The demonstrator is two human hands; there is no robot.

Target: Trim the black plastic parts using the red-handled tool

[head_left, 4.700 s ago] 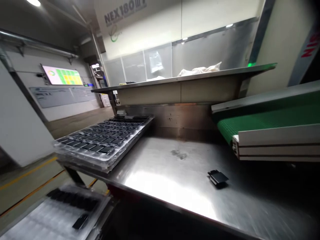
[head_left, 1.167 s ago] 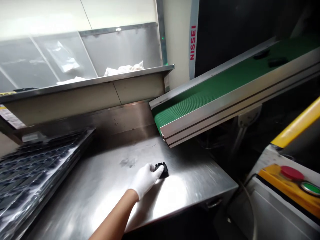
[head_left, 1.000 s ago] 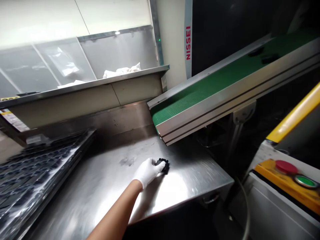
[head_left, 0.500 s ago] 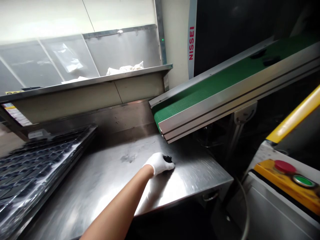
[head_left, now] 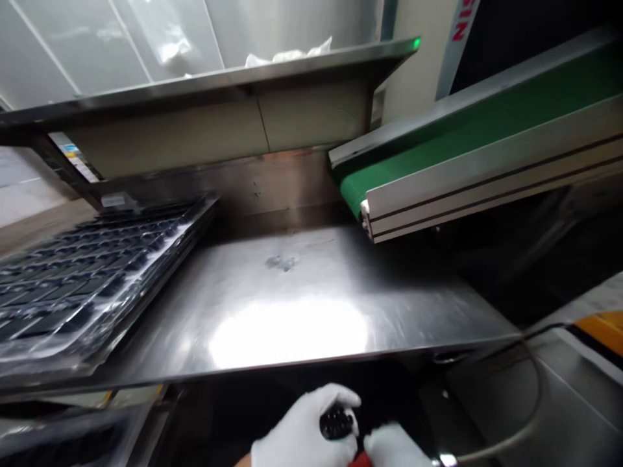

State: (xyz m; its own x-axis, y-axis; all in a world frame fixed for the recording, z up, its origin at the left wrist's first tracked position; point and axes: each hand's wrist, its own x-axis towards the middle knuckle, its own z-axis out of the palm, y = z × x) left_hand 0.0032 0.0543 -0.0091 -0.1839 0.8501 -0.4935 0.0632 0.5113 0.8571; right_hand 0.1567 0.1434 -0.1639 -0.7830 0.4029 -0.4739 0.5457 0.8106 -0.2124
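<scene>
In a white glove, my left hand (head_left: 311, 425) is closed round a small black part with a knobbly surface (head_left: 335, 423), in front of the table's front edge at the bottom of the view. My right hand (head_left: 396, 447), also in a white glove, is close beside it on the right, blurred and partly cut off by the lower frame edge. A bit of something red (head_left: 361, 460) shows at the fingers of my right hand, between the two hands. Most of the red thing is hidden, so its kind cannot be made out.
A steel table (head_left: 243, 272) lies ahead. Black moulded trays (head_left: 97, 272) are stacked on its left side. A green conveyor belt (head_left: 438, 149) slopes down to the table from the right. Above the table's back runs a metal shelf (head_left: 195, 87) with white cloth-like items (head_left: 292, 55).
My left hand has moved from the tabletop to in front of the table edge, with the black part in it. My right hand and the red thing have come into view. The camera has turned.
</scene>
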